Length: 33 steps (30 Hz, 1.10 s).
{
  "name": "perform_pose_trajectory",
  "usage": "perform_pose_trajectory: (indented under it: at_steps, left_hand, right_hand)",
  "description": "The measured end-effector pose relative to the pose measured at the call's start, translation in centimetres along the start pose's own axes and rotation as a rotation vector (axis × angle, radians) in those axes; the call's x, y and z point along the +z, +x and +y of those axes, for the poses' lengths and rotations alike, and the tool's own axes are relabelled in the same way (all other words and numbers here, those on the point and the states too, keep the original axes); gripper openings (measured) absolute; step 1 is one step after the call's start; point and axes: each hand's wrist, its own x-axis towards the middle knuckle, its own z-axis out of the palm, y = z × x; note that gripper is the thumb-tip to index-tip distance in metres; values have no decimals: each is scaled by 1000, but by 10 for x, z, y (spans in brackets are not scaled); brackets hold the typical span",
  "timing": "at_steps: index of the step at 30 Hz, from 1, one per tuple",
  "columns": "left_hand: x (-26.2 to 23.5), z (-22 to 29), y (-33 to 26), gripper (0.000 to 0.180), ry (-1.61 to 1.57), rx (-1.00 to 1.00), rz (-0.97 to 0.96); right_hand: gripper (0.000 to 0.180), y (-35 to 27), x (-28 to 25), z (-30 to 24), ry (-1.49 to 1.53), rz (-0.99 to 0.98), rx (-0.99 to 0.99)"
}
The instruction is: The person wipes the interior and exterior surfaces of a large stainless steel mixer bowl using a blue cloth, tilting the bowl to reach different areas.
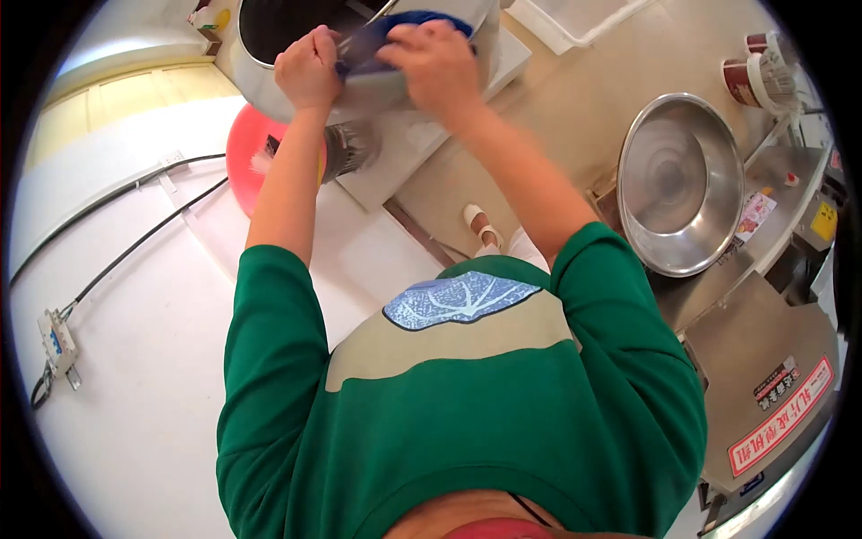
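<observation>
At the top of the head view, my left hand [308, 70] is closed in a fist at the near rim of a large metal pot [260, 76] with a dark inside. What sits in that fist is mostly hidden. My right hand [438, 72], smeared by motion, has its fingers bent over a dark blue, soft-looking piece [417, 18]. This blue piece stretches across the pot's edge between my hands, and its exact kind does not show. Below my left wrist are a red round basin [241, 157] and a grey cylindrical thing [352, 148].
A wide steel bowl [678, 184] stands at the right beside a metal machine [763, 359]. Farther back are dark red and white tubs [750, 83] and a white plastic tray [575, 22]. At left, black cables [135, 247] run along a white surface to an electrical switch [58, 341].
</observation>
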Motion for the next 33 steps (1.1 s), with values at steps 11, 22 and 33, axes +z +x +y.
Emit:
perform_pose_trajectory:
  at_steps: [11, 22, 33]
  left_hand:
    - [2, -6, -1, 38, 2, 43, -58]
    - [-3, -3, -10, 45, -107, -104, -137]
    - [-30, -5, -16, 41, 5, -113, -202]
  right_hand:
    - [39, -95, 28, 13, 387, 211, 525]
    - [20, -105, 82, 93, 931, 443, 888]
    - [21, -174, 182, 323, 760, -294, 1368]
